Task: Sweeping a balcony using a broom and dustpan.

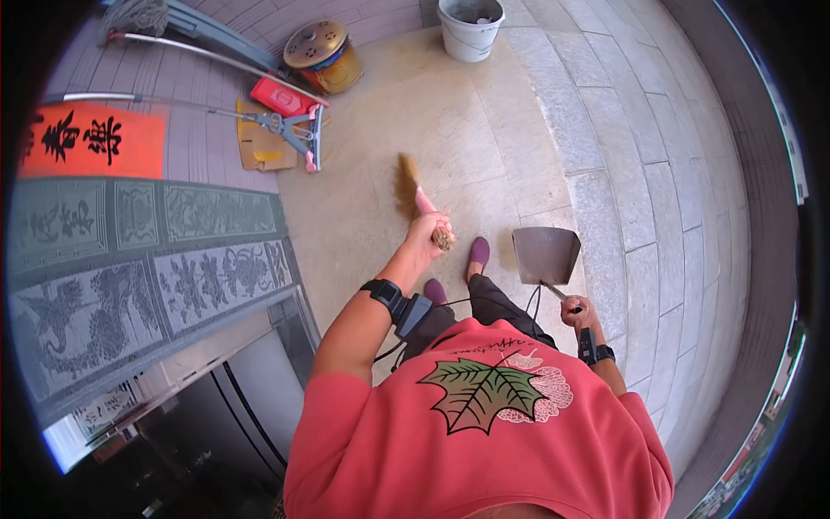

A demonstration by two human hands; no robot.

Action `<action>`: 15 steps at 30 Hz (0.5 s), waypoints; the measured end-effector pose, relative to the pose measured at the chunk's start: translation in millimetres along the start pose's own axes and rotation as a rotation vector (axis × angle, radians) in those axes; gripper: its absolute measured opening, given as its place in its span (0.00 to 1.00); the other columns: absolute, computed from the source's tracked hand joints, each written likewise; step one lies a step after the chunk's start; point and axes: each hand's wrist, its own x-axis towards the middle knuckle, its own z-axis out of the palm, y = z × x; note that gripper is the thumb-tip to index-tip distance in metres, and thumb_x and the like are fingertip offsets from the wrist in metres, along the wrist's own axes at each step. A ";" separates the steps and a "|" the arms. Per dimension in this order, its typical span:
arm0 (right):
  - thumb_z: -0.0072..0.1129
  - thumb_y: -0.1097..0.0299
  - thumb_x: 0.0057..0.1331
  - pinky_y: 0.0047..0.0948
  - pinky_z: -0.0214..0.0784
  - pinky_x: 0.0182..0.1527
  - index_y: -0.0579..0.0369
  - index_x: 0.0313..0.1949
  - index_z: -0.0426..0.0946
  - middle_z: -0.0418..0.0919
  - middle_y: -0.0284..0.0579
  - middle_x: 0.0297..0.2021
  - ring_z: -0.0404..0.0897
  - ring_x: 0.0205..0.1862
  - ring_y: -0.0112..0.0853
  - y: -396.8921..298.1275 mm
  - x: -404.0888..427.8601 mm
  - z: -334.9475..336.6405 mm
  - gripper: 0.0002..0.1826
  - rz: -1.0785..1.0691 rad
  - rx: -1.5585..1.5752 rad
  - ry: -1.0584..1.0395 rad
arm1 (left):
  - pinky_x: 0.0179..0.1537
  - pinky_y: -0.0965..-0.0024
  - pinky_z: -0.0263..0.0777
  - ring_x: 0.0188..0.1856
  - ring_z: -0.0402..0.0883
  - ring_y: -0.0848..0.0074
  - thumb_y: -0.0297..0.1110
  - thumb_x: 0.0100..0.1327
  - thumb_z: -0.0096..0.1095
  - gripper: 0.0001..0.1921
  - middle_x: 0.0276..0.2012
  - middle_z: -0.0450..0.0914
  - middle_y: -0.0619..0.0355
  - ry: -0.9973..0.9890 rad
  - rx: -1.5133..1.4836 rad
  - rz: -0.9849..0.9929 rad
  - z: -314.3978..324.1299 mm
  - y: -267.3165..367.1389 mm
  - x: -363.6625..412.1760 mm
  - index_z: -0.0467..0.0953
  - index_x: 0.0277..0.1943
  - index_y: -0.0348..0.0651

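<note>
My left hand (428, 230) grips the stalk handle of a straw hand broom (407, 185). A pink wrap shows on the broom just beyond my fist, and its blurred bristles point away from me over the floor. My right hand (579, 313) is closed around the handle of a metal dustpan (546, 256), which is held out in front of my right side. The pan faces away from me, and I make out no sweepings in it. Both wrists carry black strapped devices, with cables running near my waist.
Along the left wall are a squeeze mop (314, 139), flattened cardboard (266, 139), a red plastic piece (282, 97) and a lidded decorated pot (324, 58). A white bucket (471, 32) stands ahead. Stone paving (603, 130) and a low wall run along the right; a doorway opens lower left.
</note>
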 end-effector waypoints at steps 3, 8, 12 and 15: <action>0.33 0.77 0.46 0.15 0.47 0.08 0.51 0.10 0.51 0.52 0.31 0.05 0.52 0.06 0.20 -13.6 3.1 5.6 0.10 -0.030 0.037 -0.009 | 0.11 0.80 0.57 0.11 0.61 0.81 0.26 0.47 0.42 0.06 0.11 0.62 0.64 -0.113 0.076 0.013 26.3 16.9 7.8 0.61 0.31 0.42; 0.32 0.77 0.46 0.14 0.48 0.08 0.51 0.10 0.50 0.52 0.31 0.06 0.52 0.06 0.20 -31.3 8.4 17.6 0.11 0.001 0.114 0.005 | 0.08 0.80 0.55 0.09 0.61 0.81 0.31 0.48 0.43 0.11 0.09 0.61 0.65 -0.130 0.240 -0.034 51.8 48.2 2.5 0.61 0.37 0.44; 0.32 0.77 0.47 0.14 0.47 0.07 0.50 0.10 0.50 0.52 0.31 0.06 0.52 0.06 0.20 -56.1 37.8 4.4 0.11 -0.096 0.190 -0.096 | 0.07 0.82 0.53 0.09 0.61 0.81 0.33 0.48 0.44 0.11 0.09 0.61 0.65 -0.214 0.337 -0.110 67.8 74.0 -24.0 0.61 0.37 0.44; 0.32 0.78 0.47 0.14 0.46 0.07 0.50 0.10 0.50 0.51 0.31 0.05 0.52 0.06 0.20 -60.1 43.6 10.2 0.11 -0.093 0.215 -0.085 | 0.07 0.82 0.55 0.09 0.62 0.81 0.30 0.46 0.45 0.10 0.10 0.62 0.63 -0.071 0.499 -0.103 82.3 81.8 -43.1 0.62 0.34 0.40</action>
